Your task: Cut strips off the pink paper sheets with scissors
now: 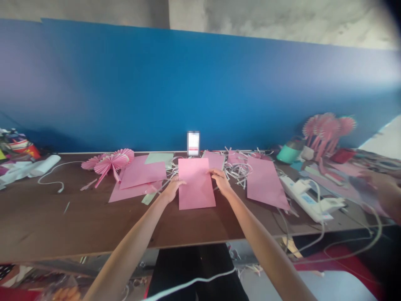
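Note:
Upright or slightly tilted in front of me is a pink sheet of paper (197, 188), held by its two side edges. My left hand (171, 189) grips the left edge, its thumb lying on the front face and the other fingers hidden behind. At the upper right edge my right hand (220, 181) pinches the same sheet between thumb and fingers. Left of it, more pink sheets (142, 174) lie overlapped with pale green paper (159, 159). Another pink sheet (266, 184) lies to the right, beside a tangle of thin paper strips (239, 170).
Pink folded paper fans (112, 162) lie on the brown table (103, 228); others stand at back right (328, 125). A white power strip (308, 200) with cables sits right, near a teal container (288, 152). Another person's hand (384, 188) is at far right. A blue panel (194, 88) rises behind.

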`<move>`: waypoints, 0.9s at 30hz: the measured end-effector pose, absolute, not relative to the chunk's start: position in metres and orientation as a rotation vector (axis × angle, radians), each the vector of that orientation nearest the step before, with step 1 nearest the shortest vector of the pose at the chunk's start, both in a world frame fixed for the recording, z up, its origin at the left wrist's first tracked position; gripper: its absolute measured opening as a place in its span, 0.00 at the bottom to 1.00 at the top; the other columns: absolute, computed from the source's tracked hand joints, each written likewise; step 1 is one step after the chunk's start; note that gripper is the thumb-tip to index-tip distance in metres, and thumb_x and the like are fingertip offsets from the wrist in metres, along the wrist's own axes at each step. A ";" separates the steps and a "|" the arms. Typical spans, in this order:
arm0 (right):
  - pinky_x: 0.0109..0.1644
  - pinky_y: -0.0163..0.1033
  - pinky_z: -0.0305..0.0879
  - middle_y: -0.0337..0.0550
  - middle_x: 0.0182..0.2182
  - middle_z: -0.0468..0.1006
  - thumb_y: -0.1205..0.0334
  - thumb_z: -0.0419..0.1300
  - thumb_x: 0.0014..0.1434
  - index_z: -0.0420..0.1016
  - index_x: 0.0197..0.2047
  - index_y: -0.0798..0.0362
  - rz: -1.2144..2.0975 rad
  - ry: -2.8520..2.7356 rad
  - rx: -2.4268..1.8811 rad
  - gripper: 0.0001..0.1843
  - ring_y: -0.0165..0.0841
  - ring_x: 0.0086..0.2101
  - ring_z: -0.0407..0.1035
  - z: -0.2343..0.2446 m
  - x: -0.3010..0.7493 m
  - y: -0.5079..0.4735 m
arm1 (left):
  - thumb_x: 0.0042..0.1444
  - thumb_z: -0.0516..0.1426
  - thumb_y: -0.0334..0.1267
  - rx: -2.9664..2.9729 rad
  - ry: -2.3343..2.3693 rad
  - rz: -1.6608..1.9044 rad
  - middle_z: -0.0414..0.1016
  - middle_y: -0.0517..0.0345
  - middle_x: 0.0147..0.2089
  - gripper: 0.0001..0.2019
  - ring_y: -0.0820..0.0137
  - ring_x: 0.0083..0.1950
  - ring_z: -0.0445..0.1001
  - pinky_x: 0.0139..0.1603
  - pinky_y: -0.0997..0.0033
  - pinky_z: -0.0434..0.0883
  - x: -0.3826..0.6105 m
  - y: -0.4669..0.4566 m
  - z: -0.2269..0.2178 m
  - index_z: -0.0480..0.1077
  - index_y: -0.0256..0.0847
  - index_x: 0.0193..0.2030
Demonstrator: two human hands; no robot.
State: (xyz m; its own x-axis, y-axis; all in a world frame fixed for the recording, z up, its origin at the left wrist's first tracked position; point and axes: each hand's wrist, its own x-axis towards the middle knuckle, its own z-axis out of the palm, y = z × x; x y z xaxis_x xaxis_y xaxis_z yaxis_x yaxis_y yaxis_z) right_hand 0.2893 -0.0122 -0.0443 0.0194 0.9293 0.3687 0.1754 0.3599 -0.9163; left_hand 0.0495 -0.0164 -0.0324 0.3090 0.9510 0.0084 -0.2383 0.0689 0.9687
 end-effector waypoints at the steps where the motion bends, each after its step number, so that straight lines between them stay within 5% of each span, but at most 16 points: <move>1: 0.37 0.38 0.63 0.42 0.34 0.77 0.67 0.48 0.44 0.76 0.34 0.54 0.808 -1.400 -1.079 0.17 0.35 0.35 0.69 -0.045 0.290 -0.012 | 0.40 0.60 0.30 1.134 0.815 1.058 0.78 0.56 0.35 0.13 0.63 0.35 0.75 0.38 0.64 0.70 0.050 -0.016 -0.032 0.74 0.38 0.36; 7: 0.28 0.34 0.61 0.43 0.31 0.76 0.56 0.51 0.54 0.71 0.41 0.54 0.688 -1.228 -1.161 0.15 0.32 0.28 0.69 -0.036 0.294 -0.018 | 0.41 0.59 0.29 1.199 0.754 1.038 0.78 0.53 0.37 0.16 0.60 0.37 0.76 0.41 0.61 0.71 0.052 -0.017 -0.030 0.75 0.37 0.40; 13: 0.30 0.35 0.64 0.38 0.27 0.73 0.55 0.59 0.53 0.62 0.56 0.53 0.655 -1.391 -1.132 0.28 0.31 0.27 0.68 -0.034 0.290 -0.021 | 0.37 0.59 0.25 1.231 0.740 1.021 0.78 0.53 0.38 0.24 0.59 0.39 0.76 0.39 0.61 0.72 0.054 -0.019 -0.030 0.72 0.38 0.46; 21: 0.37 0.39 0.69 0.42 0.31 0.78 0.59 0.63 0.48 0.69 0.49 0.54 0.974 -1.606 -1.090 0.24 0.35 0.32 0.73 -0.041 0.283 -0.022 | 0.43 0.64 0.36 1.178 0.893 1.249 0.77 0.51 0.40 0.16 0.61 0.42 0.75 0.46 0.64 0.69 0.055 -0.020 -0.028 0.74 0.37 0.41; 27: 0.37 0.40 0.69 0.43 0.32 0.79 0.58 0.63 0.49 0.72 0.44 0.54 0.988 -1.673 -1.103 0.18 0.37 0.35 0.73 -0.035 0.283 -0.030 | 0.38 0.63 0.27 1.491 0.972 1.300 0.74 0.52 0.48 0.24 0.59 0.52 0.70 0.54 0.64 0.65 0.048 -0.017 -0.024 0.73 0.43 0.46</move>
